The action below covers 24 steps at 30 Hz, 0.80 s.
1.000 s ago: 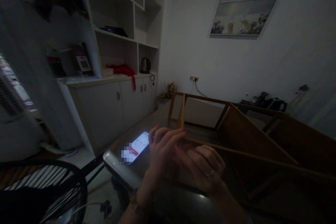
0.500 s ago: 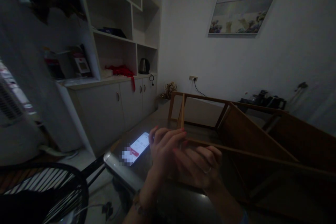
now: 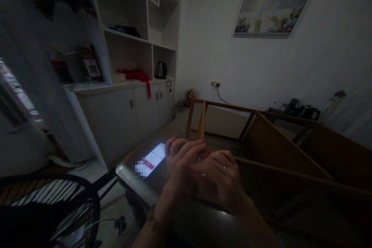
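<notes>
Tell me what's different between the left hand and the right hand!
The left hand has a wristband; no band shows on the right hand's wrist. The right hand has a clear ring on one finger; I can't make out one for sure on the left hand. The left hand is right by the lit phone, while the right hand is farther from it. Both have bent fingers and are close together.

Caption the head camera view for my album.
Left hand and right hand close together by a wooden frame, a lit phone nearby.
</notes>
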Motion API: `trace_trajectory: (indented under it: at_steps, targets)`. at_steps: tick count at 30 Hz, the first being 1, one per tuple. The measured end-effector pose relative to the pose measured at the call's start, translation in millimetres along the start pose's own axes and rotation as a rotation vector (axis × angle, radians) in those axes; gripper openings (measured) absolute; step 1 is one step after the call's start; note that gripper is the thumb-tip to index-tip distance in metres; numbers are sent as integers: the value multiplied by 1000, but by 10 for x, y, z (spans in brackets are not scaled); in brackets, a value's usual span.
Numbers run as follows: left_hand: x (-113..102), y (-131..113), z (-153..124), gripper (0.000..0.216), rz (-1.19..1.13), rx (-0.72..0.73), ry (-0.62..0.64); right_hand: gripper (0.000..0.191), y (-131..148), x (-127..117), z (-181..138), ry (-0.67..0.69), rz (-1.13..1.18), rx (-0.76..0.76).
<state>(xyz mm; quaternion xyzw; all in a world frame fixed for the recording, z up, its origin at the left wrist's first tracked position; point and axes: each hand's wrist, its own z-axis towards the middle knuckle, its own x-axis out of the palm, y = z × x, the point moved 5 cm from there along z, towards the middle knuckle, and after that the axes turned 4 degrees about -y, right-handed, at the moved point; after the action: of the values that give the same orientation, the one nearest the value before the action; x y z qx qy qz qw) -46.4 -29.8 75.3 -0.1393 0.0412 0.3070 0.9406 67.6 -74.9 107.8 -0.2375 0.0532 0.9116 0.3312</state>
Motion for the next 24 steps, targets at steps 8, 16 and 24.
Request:
trace_trajectory:
  at_steps: [8,16,24]
  targets:
    - [4,-6,22,22,26,34,-60,15,21,-43,-4,-171,-53,55]
    - [22,-11,30,18,19,37,-123,9,120,-83,-84,-255,-213,-41]
    - [21,11,-1,14,29,7,-41,18,164,-20,-155,-238,-465,-172]
